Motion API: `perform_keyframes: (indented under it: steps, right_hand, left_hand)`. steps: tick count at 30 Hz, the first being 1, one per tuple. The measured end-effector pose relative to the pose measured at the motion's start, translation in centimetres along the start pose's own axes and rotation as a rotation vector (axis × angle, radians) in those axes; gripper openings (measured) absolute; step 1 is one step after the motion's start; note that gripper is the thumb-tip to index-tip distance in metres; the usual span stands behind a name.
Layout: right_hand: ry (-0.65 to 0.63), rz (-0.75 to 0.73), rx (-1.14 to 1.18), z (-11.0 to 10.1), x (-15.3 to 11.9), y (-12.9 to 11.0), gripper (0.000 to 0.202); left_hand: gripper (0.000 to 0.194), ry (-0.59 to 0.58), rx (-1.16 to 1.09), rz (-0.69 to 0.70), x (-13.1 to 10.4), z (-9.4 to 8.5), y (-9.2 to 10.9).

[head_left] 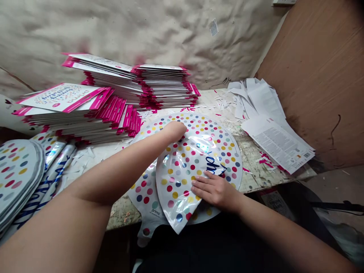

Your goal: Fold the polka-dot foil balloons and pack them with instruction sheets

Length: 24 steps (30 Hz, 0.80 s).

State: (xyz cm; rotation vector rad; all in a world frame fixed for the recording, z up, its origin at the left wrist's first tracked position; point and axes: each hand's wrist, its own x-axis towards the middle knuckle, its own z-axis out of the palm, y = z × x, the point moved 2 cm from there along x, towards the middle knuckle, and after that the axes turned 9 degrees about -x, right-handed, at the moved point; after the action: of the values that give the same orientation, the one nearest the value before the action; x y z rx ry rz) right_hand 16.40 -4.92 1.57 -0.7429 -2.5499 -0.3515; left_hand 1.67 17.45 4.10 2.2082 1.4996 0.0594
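Observation:
A flat, round foil balloon (pixel 199 120) with colourful dots lies on the table in front of me, its tail and "prima" print toward me. Part of the foil is folded over into a shiny, pointed flap (pixel 178 182) with dark blue lettering. My left hand (pixel 178 131) reaches across to the far part of the foil, bent down at the wrist, its fingers hidden from view. Flat on the folded part near the lettering rests my right hand (pixel 220 189), fingers stretched out. Whether the foil is one balloon or several stacked ones, I cannot tell.
Stacks of pink-edged white packets (pixel 79 102) stand at left, with more packet stacks (pixel 170 85) behind. Flat dotted balloons (pixel 18 167) pile up at far left. White paper sheets (pixel 261 102) and a printed sheet (pixel 280 144) lie right, beside a brown board (pixel 318 83). Paper scraps litter the table.

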Motion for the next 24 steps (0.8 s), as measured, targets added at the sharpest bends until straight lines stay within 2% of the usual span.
perform_keyframes:
  steps: [6, 11, 16, 21, 24]
  right_hand:
    - [0.012, 0.027, -0.007, 0.2, -0.3, -0.1, 0.024]
    - [0.019, 0.044, -0.016, 0.3, -0.3, -0.2, 0.024]
    - [0.026, 0.034, -0.019, 0.0, -0.1, -0.2, 0.023]
    - [0.040, 0.069, -0.063, 0.1, -0.4, 0.4, 0.024]
    - [0.048, 0.102, -0.040, 0.5, -0.6, 0.8, 0.026]
  left_hand:
    - [0.008, -0.014, 0.116, -0.031, 0.4, 0.0, 0.3]
    - [0.006, 0.003, 0.047, -0.093, 0.4, -0.6, 0.2]
    - [0.013, 0.070, -0.174, -0.200, 0.8, -1.0, -0.4]
    - [0.003, 0.189, -0.526, -0.335, 1.6, -1.7, -2.1]
    - [0.017, 0.324, -0.714, -0.344, 1.2, -2.1, -3.2]
